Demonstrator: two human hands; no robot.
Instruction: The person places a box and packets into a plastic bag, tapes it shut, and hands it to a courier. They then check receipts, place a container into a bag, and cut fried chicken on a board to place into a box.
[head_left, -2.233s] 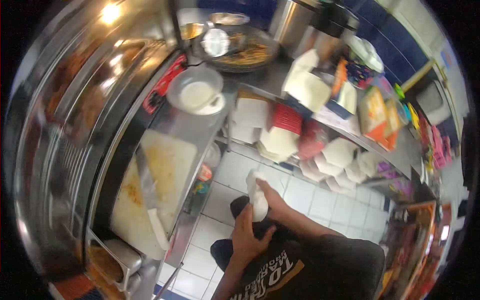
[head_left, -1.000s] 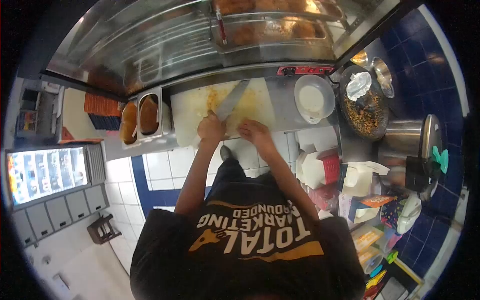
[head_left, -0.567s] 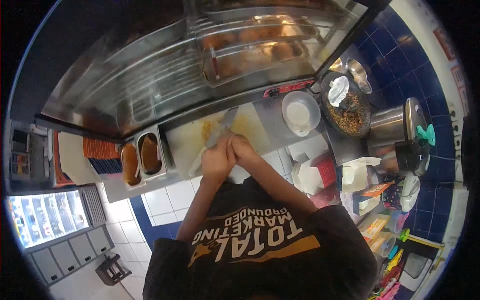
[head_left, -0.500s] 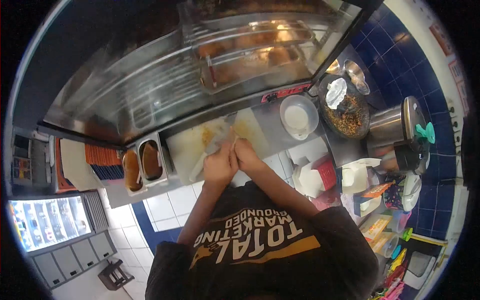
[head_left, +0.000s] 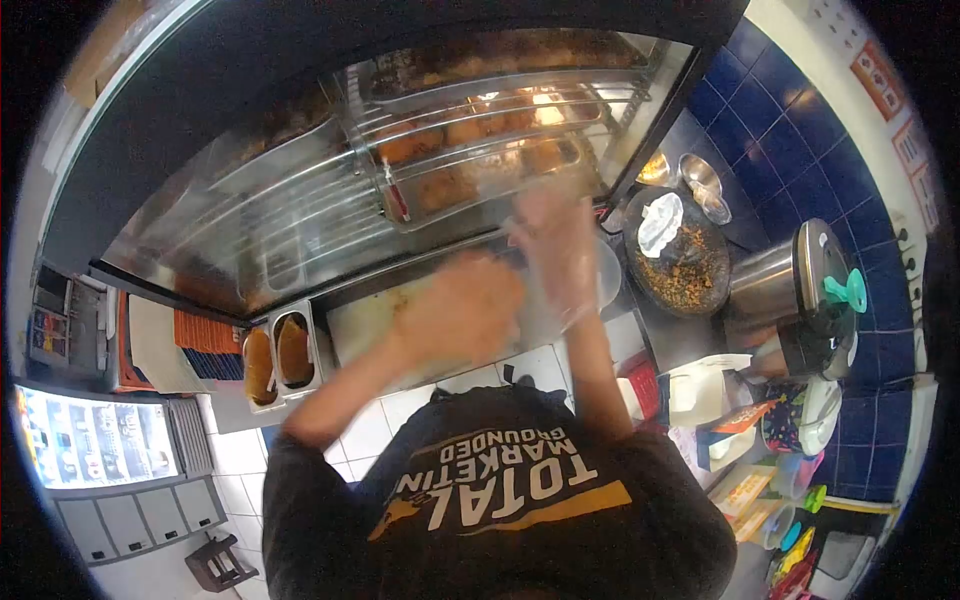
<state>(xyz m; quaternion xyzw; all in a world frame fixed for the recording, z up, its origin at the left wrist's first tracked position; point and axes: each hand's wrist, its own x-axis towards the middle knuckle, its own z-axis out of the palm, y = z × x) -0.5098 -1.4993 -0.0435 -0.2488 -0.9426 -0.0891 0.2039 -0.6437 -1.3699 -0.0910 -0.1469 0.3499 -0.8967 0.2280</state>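
Both hands raised over the cutting board (head_left: 365, 320), blurred; right hand (head_left: 557, 250) looked sheathed in a thin clear glove (head_left: 575, 300), fingers spread; left hand (head_left: 460, 310) at the glove's cuff, grip unreadable; gloving apparently half done, left hand bare.

I see both arms raised forward; my left hand (head_left: 462, 312) is blurred, my right hand (head_left: 556, 252) has fingers spread.
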